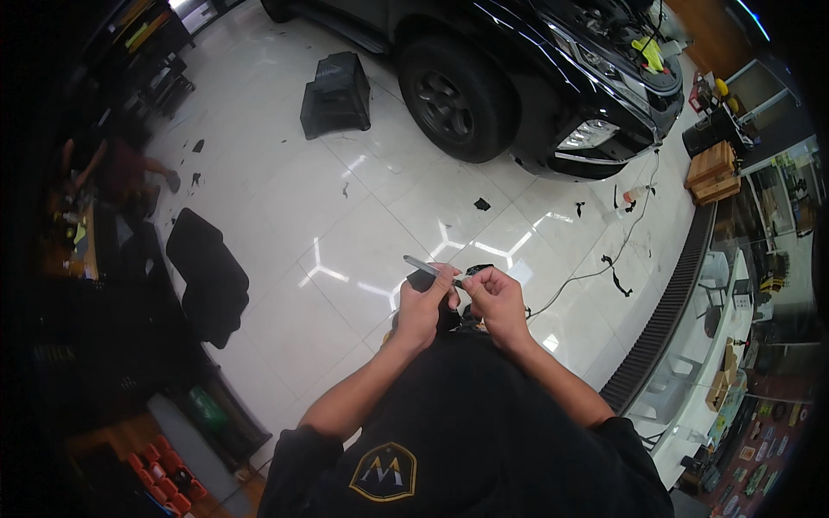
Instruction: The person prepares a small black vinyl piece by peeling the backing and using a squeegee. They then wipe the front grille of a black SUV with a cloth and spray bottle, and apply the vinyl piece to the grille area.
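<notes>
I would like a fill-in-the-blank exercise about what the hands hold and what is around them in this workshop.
1. The left hand holds a thin grey ____ that points to the upper left.
2. The right hand pinches a small piece of ____ material.
3. Beyond the hands stands a black ____ on the white tiled floor.
4. A black step stool stands beside the front ____.

Missing words: knife; black; car; wheel

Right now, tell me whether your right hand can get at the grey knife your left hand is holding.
Probably yes. The right hand sits right beside the left hand at chest height, its fingertips pinching at the near end of the knife, with nothing between them.
</notes>
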A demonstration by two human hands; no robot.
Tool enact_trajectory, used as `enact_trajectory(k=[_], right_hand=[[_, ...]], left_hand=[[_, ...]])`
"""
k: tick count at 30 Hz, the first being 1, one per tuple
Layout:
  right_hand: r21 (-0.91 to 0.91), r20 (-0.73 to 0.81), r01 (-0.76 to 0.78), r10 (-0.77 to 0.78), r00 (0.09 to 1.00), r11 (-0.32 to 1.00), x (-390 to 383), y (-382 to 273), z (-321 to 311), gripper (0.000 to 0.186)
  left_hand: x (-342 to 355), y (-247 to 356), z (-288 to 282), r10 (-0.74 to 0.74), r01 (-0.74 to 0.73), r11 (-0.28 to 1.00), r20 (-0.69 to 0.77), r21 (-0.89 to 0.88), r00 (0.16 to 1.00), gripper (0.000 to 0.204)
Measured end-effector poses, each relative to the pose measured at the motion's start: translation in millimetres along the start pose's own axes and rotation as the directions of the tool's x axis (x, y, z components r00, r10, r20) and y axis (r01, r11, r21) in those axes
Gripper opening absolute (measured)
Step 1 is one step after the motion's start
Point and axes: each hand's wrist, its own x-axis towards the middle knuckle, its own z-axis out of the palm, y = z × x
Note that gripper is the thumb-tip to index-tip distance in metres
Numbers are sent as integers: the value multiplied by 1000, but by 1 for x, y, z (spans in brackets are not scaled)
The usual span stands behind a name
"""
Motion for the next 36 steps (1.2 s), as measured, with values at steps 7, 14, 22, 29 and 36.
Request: enact_trajectory(k=[7, 14, 22, 29, 36], right_hand=[[189, 38, -156, 152, 988, 970, 12, 32, -1, 18], [-207, 95, -160, 183, 979, 965, 17, 85, -40, 19], [55, 184, 149, -157, 970, 987, -22, -79, 46, 22], [210, 188, 307, -347, 919, 928, -30, -69, 55, 18], [201, 88, 390, -414, 906, 898, -48, -72, 61, 21]], left_hand=[[4, 17, -37, 32, -42, 997, -168, -59, 985, 28], [-8, 71, -55, 114, -160, 952, -182, -261, 977, 27], [-36, 100, -26, 238, -245, 937, -60, -248, 969, 26], [-41, 107, -17, 246, -244, 941, -21, -236, 969, 25], [-49, 103, -18, 252, -246, 952, 9, -183, 968, 26]])
